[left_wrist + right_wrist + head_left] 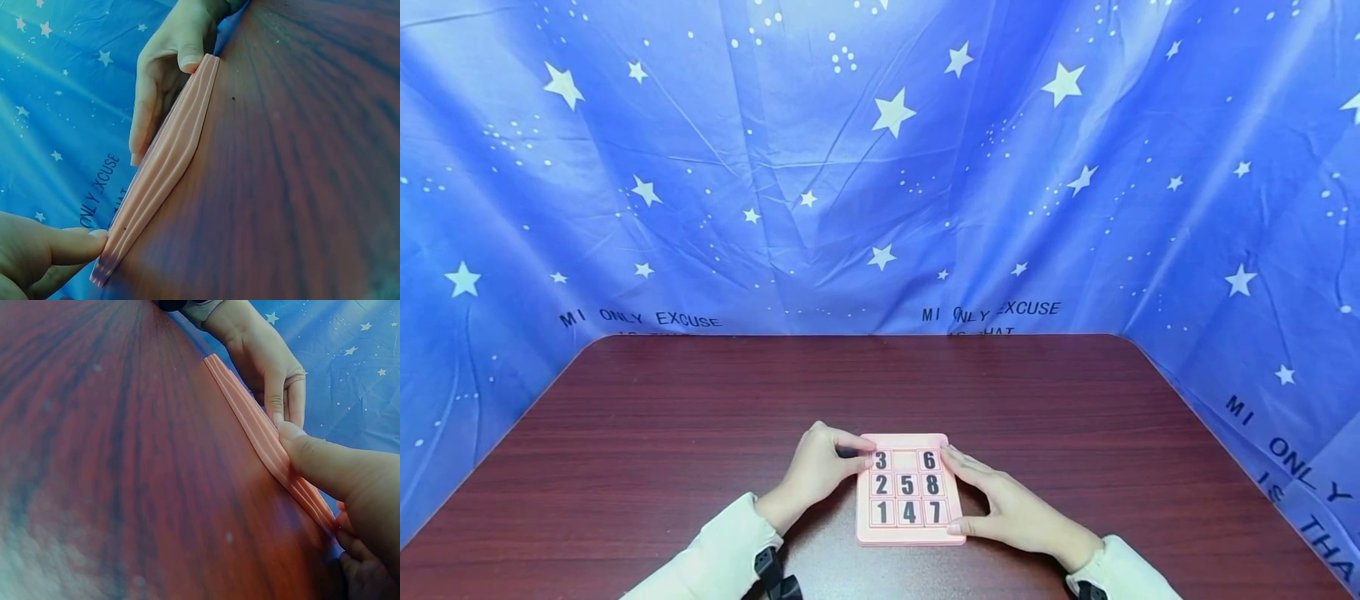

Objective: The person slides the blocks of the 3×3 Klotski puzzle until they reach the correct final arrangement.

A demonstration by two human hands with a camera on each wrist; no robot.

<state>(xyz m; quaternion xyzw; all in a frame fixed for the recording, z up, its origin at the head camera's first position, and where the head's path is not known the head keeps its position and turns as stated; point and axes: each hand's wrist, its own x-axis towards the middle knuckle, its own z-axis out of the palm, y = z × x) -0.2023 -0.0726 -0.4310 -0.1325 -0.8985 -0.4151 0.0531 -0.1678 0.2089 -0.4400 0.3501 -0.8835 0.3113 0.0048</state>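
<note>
A pink sliding number puzzle lies flat on the table. Its tiles read 3, gap, 6 in the far row, then 2, 5, 8, and 1, 4, 7 in the near row. My left hand is at its far left corner, thumb and index fingertips close together beside the 3 tile. From the right side, my right hand grips the frame, with its thumb at the near corner by the 7 tile and its fingers along the far right edge. Both wrist views show the puzzle's ridged pink side between the hands.
The dark red wood-grain table has rounded far corners. Behind it and along both sides hangs a blue cloth with white stars and printed lettering. Pale sleeves and black wrist straps cover the forearms near the front.
</note>
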